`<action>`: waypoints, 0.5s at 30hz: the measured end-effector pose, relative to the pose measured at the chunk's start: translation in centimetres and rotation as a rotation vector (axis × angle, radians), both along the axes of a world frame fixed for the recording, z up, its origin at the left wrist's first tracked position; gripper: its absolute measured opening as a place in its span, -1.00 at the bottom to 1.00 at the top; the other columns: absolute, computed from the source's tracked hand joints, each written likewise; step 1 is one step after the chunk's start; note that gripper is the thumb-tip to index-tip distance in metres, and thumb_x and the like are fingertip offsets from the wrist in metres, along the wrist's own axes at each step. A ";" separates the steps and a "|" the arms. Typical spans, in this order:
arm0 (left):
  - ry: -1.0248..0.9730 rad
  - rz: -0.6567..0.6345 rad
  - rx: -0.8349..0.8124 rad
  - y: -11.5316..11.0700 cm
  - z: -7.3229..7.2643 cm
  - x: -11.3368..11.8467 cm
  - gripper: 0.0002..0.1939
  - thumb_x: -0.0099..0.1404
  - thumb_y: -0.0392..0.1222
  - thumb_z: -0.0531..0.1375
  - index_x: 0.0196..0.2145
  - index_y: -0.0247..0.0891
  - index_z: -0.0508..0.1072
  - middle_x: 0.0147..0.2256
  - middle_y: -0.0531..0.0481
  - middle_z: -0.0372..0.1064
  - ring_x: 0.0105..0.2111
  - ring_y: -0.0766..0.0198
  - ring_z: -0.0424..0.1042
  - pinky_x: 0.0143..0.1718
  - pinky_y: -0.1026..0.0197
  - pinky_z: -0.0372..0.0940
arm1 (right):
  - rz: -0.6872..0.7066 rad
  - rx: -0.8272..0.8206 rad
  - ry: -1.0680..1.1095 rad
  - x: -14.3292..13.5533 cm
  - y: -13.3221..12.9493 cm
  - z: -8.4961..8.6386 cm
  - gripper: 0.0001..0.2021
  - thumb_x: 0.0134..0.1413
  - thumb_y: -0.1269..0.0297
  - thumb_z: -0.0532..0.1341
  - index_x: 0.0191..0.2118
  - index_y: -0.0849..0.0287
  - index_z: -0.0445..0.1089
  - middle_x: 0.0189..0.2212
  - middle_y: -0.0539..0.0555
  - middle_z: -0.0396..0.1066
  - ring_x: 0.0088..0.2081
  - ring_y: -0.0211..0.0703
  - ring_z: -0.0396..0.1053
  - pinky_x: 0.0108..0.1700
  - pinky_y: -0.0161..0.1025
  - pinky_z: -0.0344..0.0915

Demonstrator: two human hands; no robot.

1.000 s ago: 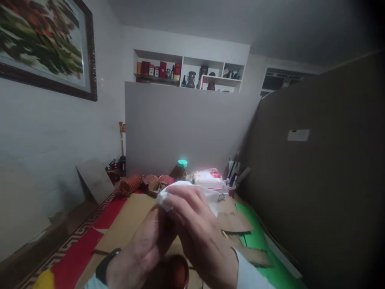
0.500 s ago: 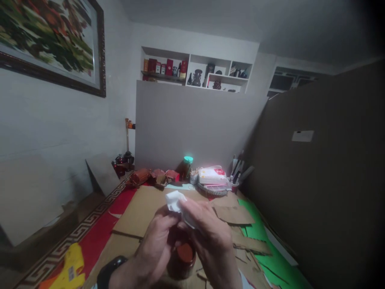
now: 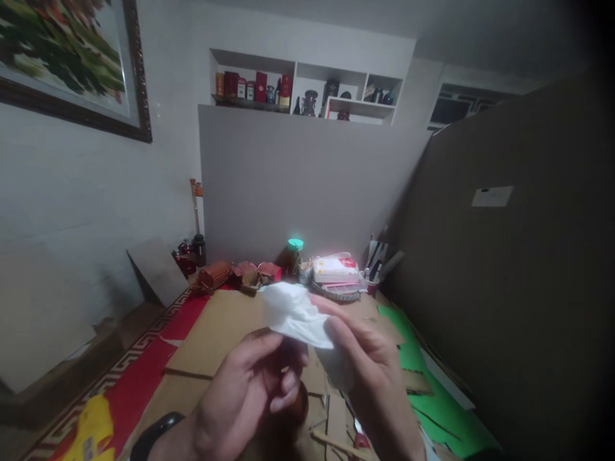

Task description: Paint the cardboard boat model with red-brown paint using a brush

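A crumpled white tissue (image 3: 293, 314) is gripped between the thumb and fingers of my right hand (image 3: 368, 352), over the middle of the table. My left hand (image 3: 245, 384) is just below and left of it, fingers curled, thumb at the tissue's lower edge. Whatever its thumb and index finger close on is hidden under the tissue. A dark reddish-brown round jar (image 3: 300, 406) stands below my left hand, mostly covered by its fingers. A dark band (image 3: 156, 435) is around my left wrist.
Cardboard sheets (image 3: 221, 326) cover the table, with cut strips (image 3: 339, 419) at the near right. A yellow glue gun (image 3: 93, 426) lies near left. Along the back are a tissue pack (image 3: 335, 269), a teal-lidded jar (image 3: 295, 245) and a cup of tools (image 3: 369, 282). Green sheet (image 3: 442, 410) lies right.
My right hand has moved right and pulled the tissue wider, so more of it shows. My left hand's fingers have loosened a little. The view has shifted slightly.
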State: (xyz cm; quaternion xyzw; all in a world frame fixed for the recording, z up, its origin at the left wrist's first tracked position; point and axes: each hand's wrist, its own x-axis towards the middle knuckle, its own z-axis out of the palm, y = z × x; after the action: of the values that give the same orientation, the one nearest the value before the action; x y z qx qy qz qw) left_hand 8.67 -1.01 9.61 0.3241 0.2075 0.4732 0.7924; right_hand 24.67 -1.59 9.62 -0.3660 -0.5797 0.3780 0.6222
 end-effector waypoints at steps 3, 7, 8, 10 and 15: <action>-0.041 -0.045 -0.028 -0.2 0.9 -0.2 -0.79 0.10 -0.18 0.39 -0.30 -0.32 0.59 -0.46 0.01 0.43 -0.61 0.46 0.18 -0.60 0.34 -0.03 | -0.046 -0.090 0.167 0.4 0.1 0.4 -0.72 0.27 0.01 0.28 0.02 -0.10 0.58 -0.07 0.06 0.58 -0.02 0.01 0.52 0.00 -0.17 0.46; -0.135 -0.170 -0.058 -0.3 1.0 -0.2 -0.78 0.09 -0.12 0.43 -0.44 -0.28 0.51 -0.51 0.02 0.46 -0.68 0.48 0.16 -0.65 0.36 -0.09 | -0.016 0.097 -0.074 0.5 -0.1 0.9 -0.77 0.36 0.17 0.21 0.03 -0.17 0.56 0.07 -0.02 0.50 0.16 -0.07 0.39 0.19 -0.18 0.31; -0.163 -0.205 -0.045 -0.3 0.8 -0.1 -0.75 0.11 -0.08 0.42 -0.47 -0.27 0.48 -0.54 0.02 0.45 -0.70 0.48 0.14 -0.67 0.36 -0.11 | -0.018 0.195 -0.170 0.4 -0.1 1.0 -0.74 0.35 0.28 0.21 0.04 -0.17 0.55 0.10 -0.04 0.48 0.18 -0.12 0.35 0.22 -0.21 0.27; -0.236 -0.267 -0.018 -0.4 0.2 0.0 -0.71 0.21 -0.01 0.35 -0.47 -0.28 0.46 -0.62 0.04 0.40 -0.74 0.48 0.07 -0.68 0.36 -0.13 | -0.022 0.370 -0.276 0.3 -0.2 0.9 -0.64 0.32 0.45 0.19 0.06 -0.15 0.54 0.09 -0.06 0.48 0.15 -0.17 0.37 0.20 -0.24 0.28; -0.291 -0.364 0.015 -0.4 -1.4 0.4 -0.53 0.39 0.10 0.14 -0.51 -0.32 0.47 -0.73 0.04 0.28 -0.76 0.47 -0.05 -0.68 0.34 -0.10 | -0.098 0.430 -0.270 0.1 -0.5 0.3 -0.69 0.27 0.51 0.22 -0.07 -0.07 0.59 -0.16 -0.07 0.58 -0.14 -0.23 0.50 -0.08 -0.34 0.40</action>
State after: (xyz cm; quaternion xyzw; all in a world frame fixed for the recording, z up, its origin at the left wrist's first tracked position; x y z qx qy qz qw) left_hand 9.03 -1.38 8.25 0.2906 0.0258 0.3658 0.8838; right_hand 24.79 -2.12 9.92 -0.3000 -0.7063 0.1631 0.6202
